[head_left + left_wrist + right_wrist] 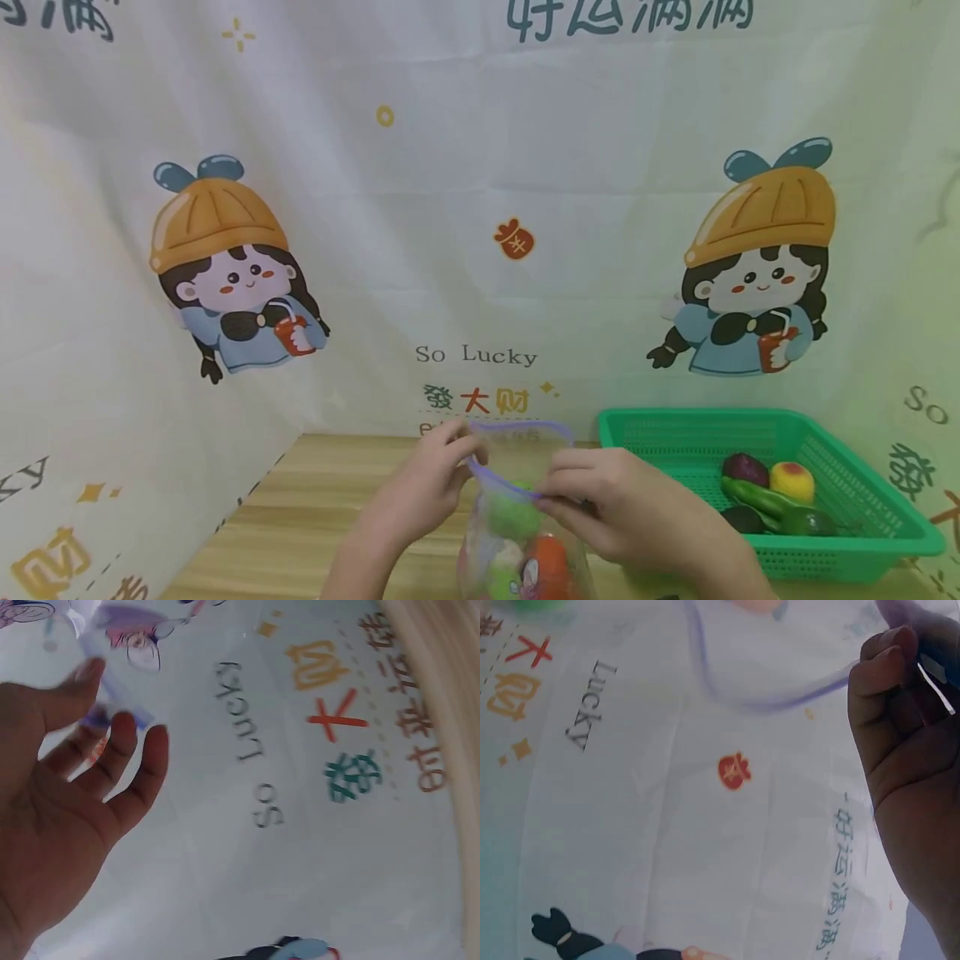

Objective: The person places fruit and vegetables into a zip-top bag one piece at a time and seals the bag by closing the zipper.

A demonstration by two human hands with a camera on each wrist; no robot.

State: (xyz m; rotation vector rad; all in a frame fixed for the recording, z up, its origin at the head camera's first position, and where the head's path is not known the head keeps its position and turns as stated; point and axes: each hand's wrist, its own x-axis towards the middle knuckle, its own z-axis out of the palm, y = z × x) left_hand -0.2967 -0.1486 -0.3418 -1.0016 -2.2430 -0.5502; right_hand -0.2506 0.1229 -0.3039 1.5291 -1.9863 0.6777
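A white cloth (420, 217), lettered "So Lucky", "發大财" and "好运满满", hangs behind the wood-grained desk (330, 500). At the right sits a green perforated basket (825, 557). Left of it is a clear plastic bag (474, 533), mouth parted, its bottom cut off from view. The right hand (611, 500) has its grip closed on the right of the bag's purple rim (536, 425); the left hand (423, 483) pinches its left, fingers bent. Inside show a red-orange item (550, 567) and a light-green item (513, 514).
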